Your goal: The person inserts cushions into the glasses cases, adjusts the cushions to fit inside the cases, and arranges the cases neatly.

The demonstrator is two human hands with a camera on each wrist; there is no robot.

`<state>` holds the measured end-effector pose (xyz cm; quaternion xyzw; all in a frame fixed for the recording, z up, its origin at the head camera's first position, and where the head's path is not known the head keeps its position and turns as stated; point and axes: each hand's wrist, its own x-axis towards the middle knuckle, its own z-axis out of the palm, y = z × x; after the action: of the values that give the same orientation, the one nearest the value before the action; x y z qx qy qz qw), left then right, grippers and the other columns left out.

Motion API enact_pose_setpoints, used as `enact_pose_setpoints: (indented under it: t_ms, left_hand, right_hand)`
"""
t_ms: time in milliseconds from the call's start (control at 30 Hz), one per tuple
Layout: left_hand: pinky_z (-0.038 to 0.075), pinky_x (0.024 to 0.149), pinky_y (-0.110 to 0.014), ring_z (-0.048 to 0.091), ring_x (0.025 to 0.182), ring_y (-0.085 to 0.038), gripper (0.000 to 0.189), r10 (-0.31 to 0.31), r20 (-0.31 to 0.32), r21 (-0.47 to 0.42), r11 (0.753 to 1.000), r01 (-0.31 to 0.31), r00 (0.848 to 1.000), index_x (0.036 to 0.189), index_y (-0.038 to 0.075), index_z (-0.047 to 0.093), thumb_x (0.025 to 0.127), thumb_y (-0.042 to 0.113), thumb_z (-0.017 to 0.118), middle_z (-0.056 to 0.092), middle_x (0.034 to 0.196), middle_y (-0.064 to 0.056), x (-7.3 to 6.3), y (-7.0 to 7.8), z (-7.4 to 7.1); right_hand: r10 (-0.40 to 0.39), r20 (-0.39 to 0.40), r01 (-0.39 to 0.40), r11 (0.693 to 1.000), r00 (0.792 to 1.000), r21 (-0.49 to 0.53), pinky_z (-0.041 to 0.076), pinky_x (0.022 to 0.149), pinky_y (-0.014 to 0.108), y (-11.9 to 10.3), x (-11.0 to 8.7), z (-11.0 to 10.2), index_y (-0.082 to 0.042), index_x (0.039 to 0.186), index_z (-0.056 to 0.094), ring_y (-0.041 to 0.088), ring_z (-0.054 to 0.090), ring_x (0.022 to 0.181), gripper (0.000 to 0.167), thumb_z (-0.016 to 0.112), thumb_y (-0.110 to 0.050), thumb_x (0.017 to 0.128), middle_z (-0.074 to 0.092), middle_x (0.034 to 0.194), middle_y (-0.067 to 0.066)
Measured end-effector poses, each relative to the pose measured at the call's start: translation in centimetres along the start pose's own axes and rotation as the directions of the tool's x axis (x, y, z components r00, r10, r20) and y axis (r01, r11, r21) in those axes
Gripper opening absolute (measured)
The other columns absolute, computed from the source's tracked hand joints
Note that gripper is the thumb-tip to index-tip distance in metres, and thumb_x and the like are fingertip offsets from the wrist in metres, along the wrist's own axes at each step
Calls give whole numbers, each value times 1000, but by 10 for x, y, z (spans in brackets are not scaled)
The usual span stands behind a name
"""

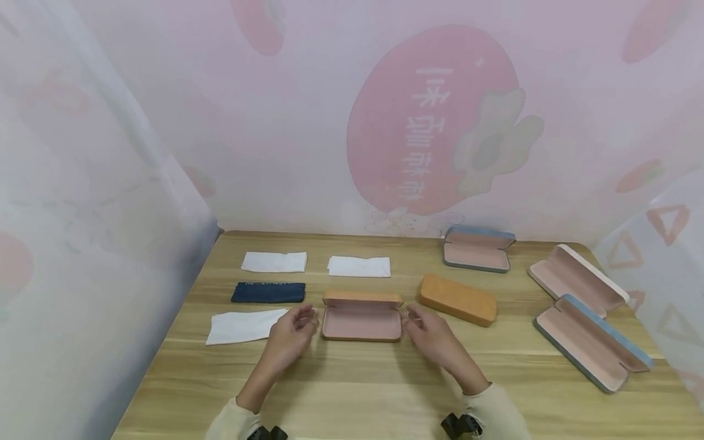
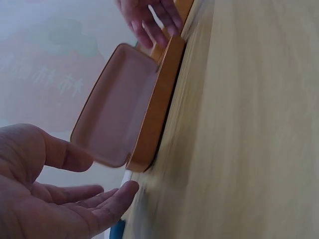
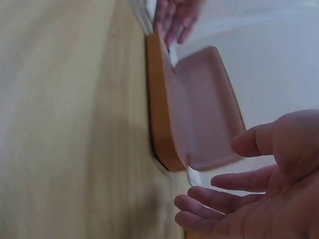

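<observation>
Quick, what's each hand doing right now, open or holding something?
Left hand: open, holding nothing, beside the open orange case.
Right hand: open, holding nothing, at the case's other end.

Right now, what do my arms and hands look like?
Your left sleeve and right sleeve are pale cream, ending short of the hands. A left black device and right black device, small and blocky, sit at the sleeves. Your left hand and right hand wear no gloves.

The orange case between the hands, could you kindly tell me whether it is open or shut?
Open. The orange case has its lid raised, and its pink lining shows in all three views.
</observation>
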<state>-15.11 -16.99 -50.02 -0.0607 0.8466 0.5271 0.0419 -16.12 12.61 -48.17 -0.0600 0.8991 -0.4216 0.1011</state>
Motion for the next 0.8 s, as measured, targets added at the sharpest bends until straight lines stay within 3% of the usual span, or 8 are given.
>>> enact_pose_setpoints:
  t_ms: [133,300,467,633,800]
  left_hand:
    - [51,105,-46,63,125,-35,45,3,-5,33,999,-3,1000,139,-3,54,100,20,60,63,135,-21,12,2,-13]
    - [51,105,-47,62,124,-34,42,24,-18,85,996,-22,1000,137,-2,57,100,18,58,65,131,-19,35,9,-24]
    - [54,101,-47,62,123,-34,41,37,-15,134,990,-35,999,136,-2,58,101,17,57,65,131,-19,58,15,-22]
    - [53,99,-49,62,122,-36,40,52,0,161,986,-51,999,134,-3,59,99,17,54,66,129,-20,78,22,-16]
    - [51,97,-49,63,118,-35,40,44,0,230,972,-42,999,132,-3,62,98,16,52,67,126,-19,94,28,-13]
  right_hand:
    - [31,-42,-30,999,999,27,51,102,52,0,6,-13,6,140,53,39,61,123,43,54,-17,104,64,132,23]
    - [14,-85,-11,999,996,43,52,103,50,-4,20,-22,7,139,53,39,61,125,43,54,-19,105,63,133,23]
    - [-3,-120,4,1000,993,10,52,103,50,-14,39,-28,4,137,57,37,62,122,44,53,-25,105,66,129,21]
    - [12,-116,-14,1000,993,-23,53,98,49,-25,64,-34,3,136,59,33,64,115,44,52,-27,104,68,125,19]
    - [30,-96,-36,997,995,-61,51,101,50,-29,85,-38,1,133,61,32,62,117,43,52,-28,104,66,128,19]
